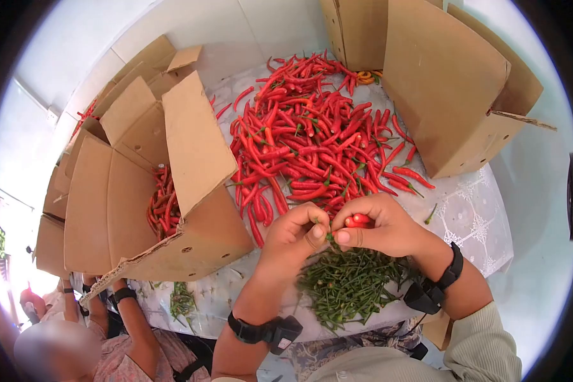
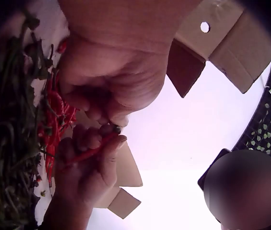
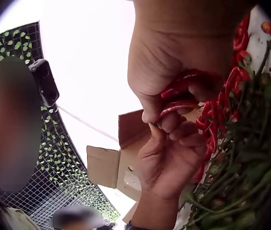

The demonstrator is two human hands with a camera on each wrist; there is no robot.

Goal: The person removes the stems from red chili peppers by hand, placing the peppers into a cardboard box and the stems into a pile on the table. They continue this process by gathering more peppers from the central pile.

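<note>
The right hand curls round red chilies, more than one, above a heap of green stems. Meeting it fingertip to fingertip, the left hand pinches the green stem end of a chili. In the left wrist view a red chili lies along the right hand's palm, its stem end at the left thumb and fingers. The right wrist view has red chilies inside the curled right hand, with the left hand touching just below. A large pile of red chilies lies beyond both hands.
A cardboard box holding chilies stands at the left, and another tall cardboard box at the back right. More boxes line the far left. Another person's arm shows at the lower left, near a few stems on the table cover.
</note>
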